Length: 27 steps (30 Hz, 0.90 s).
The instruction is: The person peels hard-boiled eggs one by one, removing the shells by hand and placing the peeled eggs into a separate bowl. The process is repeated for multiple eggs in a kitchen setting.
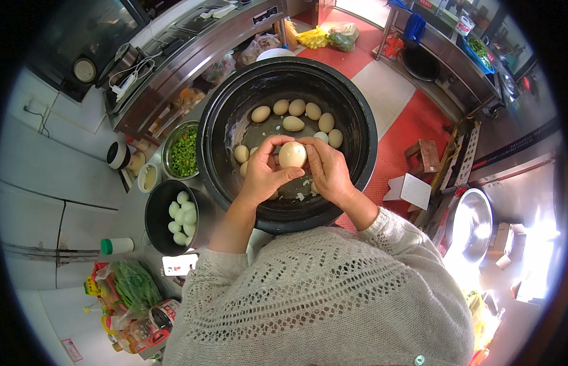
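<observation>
Over a wide black basin (366, 151), my left hand (270, 171) and my right hand (327, 171) together hold a light-brown egg (292, 154) between their fingers and thumbs. Its shell looks cracked near the top right. Several unpeeled brown eggs (296, 107) lie in the basin, along with a whiter egg (321, 137) just beyond my right hand. Bits of eggshell (300, 196) are scattered on the basin floor. My hands hide part of the eggs at the left. A black pot (152, 219) at the lower left holds several peeled white eggs (189, 217).
Left of the basin are a steel bowl of chopped green vegetables (184, 153) and a small white bowl (149, 178). A green-lidded container (116, 246) and a lit phone (180, 264) lie nearer me. A white stool (408, 191) stands on the floor at right.
</observation>
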Each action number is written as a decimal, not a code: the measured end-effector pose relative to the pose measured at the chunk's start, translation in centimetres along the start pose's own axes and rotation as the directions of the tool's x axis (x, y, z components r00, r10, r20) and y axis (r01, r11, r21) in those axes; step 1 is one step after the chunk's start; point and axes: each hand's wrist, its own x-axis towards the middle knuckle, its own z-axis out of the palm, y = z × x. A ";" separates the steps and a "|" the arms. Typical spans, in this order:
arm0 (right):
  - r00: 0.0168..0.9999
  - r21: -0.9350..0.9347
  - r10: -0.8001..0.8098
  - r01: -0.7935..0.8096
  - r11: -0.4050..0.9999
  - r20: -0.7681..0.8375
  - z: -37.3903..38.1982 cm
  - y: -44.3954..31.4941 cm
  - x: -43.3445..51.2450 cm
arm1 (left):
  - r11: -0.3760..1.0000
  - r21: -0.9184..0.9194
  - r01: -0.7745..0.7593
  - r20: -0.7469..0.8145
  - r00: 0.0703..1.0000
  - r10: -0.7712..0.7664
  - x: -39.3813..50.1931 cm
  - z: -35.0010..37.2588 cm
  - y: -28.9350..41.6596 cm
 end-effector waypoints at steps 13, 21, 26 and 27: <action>0.980 -0.015 0.174 -0.176 0.984 -0.098 -0.6 0.9 0.6 | 0.901 -0.348 0.260 0.129 0.965 -0.228 0.2 -1.1 1.0; 1.000 0.061 0.002 -0.001 0.998 -0.009 -0.1 0.5 0.3 | 0.973 -0.088 0.215 0.057 0.976 -0.210 -0.1 -0.8 0.7; 0.999 0.096 0.047 -0.050 0.994 0.027 -0.3 0.1 0.2 | 0.993 -0.029 0.111 0.043 0.993 -0.109 0.0 -0.3 0.2; 1.000 0.053 0.015 -0.016 0.998 0.015 -0.3 0.1 0.3 | 0.997 -0.002 0.074 0.050 0.996 -0.074 0.1 -0.3 0.1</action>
